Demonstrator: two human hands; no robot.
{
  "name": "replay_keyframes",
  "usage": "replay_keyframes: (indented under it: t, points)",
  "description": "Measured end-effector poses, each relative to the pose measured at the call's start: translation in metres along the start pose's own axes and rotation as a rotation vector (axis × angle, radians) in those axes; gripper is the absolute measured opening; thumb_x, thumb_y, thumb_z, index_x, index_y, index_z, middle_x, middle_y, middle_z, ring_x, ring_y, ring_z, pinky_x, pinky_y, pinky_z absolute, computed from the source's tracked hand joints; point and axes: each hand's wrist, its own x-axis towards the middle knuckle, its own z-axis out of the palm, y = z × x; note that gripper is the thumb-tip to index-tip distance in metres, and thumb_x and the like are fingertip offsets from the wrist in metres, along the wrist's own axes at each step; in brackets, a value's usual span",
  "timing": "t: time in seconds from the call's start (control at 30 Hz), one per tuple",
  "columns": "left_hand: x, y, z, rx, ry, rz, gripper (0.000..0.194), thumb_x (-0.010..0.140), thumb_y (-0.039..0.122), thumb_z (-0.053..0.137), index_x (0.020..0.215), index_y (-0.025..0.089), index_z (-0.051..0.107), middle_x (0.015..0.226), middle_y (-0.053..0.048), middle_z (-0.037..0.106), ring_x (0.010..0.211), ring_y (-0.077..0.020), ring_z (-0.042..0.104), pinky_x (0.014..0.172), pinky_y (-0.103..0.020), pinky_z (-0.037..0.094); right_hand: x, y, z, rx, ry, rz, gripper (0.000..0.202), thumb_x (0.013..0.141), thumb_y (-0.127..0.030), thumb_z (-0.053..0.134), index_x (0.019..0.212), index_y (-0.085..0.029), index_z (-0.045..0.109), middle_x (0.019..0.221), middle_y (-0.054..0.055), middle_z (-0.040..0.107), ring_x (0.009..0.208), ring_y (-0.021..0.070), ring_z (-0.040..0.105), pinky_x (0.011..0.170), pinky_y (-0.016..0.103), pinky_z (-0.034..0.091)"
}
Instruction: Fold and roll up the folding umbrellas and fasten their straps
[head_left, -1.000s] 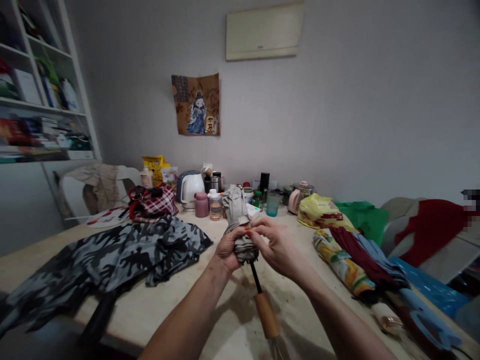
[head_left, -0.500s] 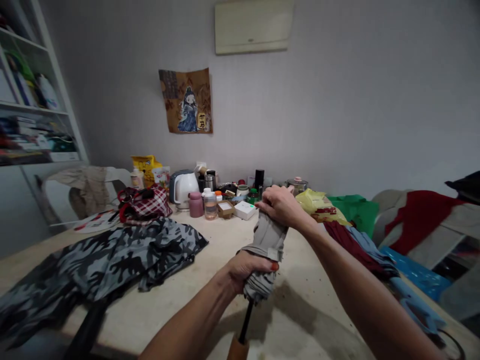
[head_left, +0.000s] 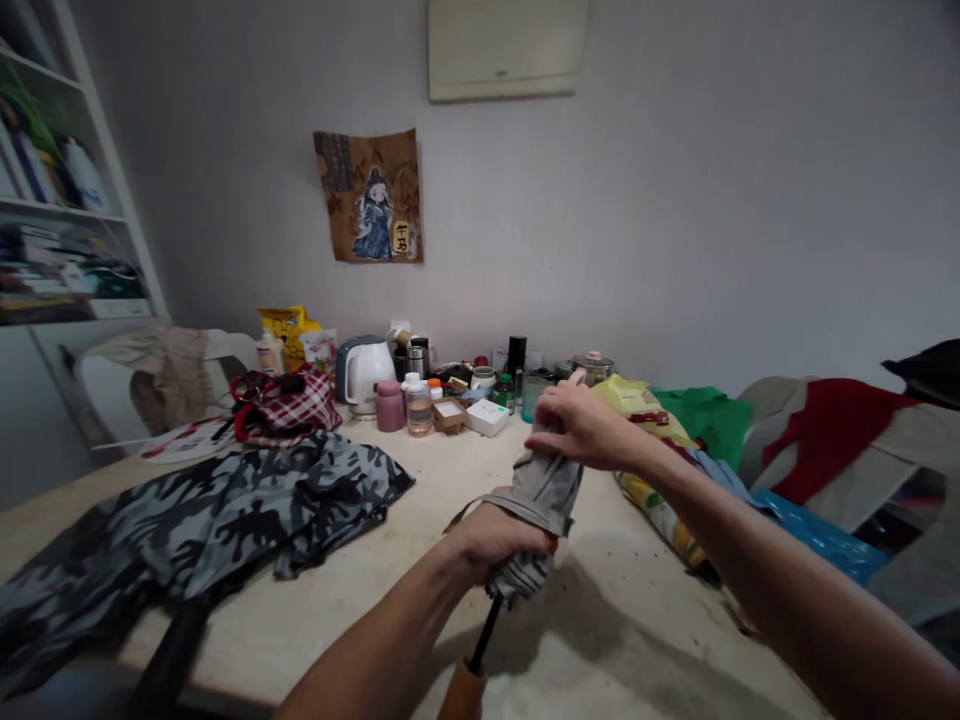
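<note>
A grey folded umbrella [head_left: 541, 487] is held tilted above the table, its black shaft and wooden handle [head_left: 461, 692] pointing down towards me. My left hand [head_left: 504, 540] is wrapped round the lower part of the cloth, where a grey strap crosses it. Higher up, my right hand [head_left: 574, 425] has its fingers closed round the cloth near the top end. On the left lies a second umbrella [head_left: 247, 510] in grey and black camouflage cloth, loosely spread, with a dark handle at the near edge.
The pale table [head_left: 360, 610] carries a white kettle [head_left: 370, 375], a pink jar [head_left: 389, 406], a clear bottle [head_left: 418, 410] and small boxes [head_left: 487, 417] along the back. A red plaid bag [head_left: 296, 405] sits left. Yellow [head_left: 626, 400], green [head_left: 709, 410] and blue bags [head_left: 821, 535] lie right.
My right hand has moved slightly down and right along the top of the grey umbrella. The umbrella leans more to the right, its handle a little lower left. The strap shows looser at the left.
</note>
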Motion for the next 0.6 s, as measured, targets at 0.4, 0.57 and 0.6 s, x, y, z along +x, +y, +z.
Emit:
replay_keyframes:
  t: [0.4, 0.57, 0.6]
  points:
    - [0.004, -0.004, -0.009, -0.011, -0.038, 0.009, 0.031, 0.039, 0.009, 0.072, 0.069, 0.011, 0.067, 0.058, 0.000, 0.060, 0.049, -0.0109, 0.052, 0.048, -0.024, 0.041, 0.037, 0.022, 0.013, -0.006, 0.056, 0.315, 0.031, 0.071, -0.030, 0.067, 0.049, -0.021, 0.047, 0.048, -0.002, 0.047, 0.051, 0.0124, 0.039, 0.055, 0.027, 0.027]
    - [0.005, -0.001, -0.014, -0.141, -0.057, 0.030, 0.030, 0.040, 0.008, 0.077, 0.069, 0.011, 0.068, 0.061, -0.002, 0.064, 0.051, -0.0105, 0.057, 0.050, -0.022, 0.042, 0.023, 0.018, -0.013, 0.348, 0.257, 0.280, 0.042, 0.077, -0.057, 0.056, 0.058, -0.019, 0.054, 0.052, -0.001, 0.048, 0.051, 0.0116, 0.037, 0.053, 0.026, 0.026]
    - [0.005, -0.001, -0.014, -0.143, -0.045, 0.034, 0.029, 0.040, 0.008, 0.077, 0.068, 0.011, 0.068, 0.060, -0.001, 0.064, 0.050, -0.0099, 0.056, 0.050, -0.021, 0.041, 0.017, 0.013, -0.015, 0.338, 0.172, 0.234, 0.043, 0.076, -0.059, 0.057, 0.059, -0.019, 0.057, 0.054, 0.000, 0.051, 0.052, 0.0121, 0.039, 0.053, 0.026, 0.027]
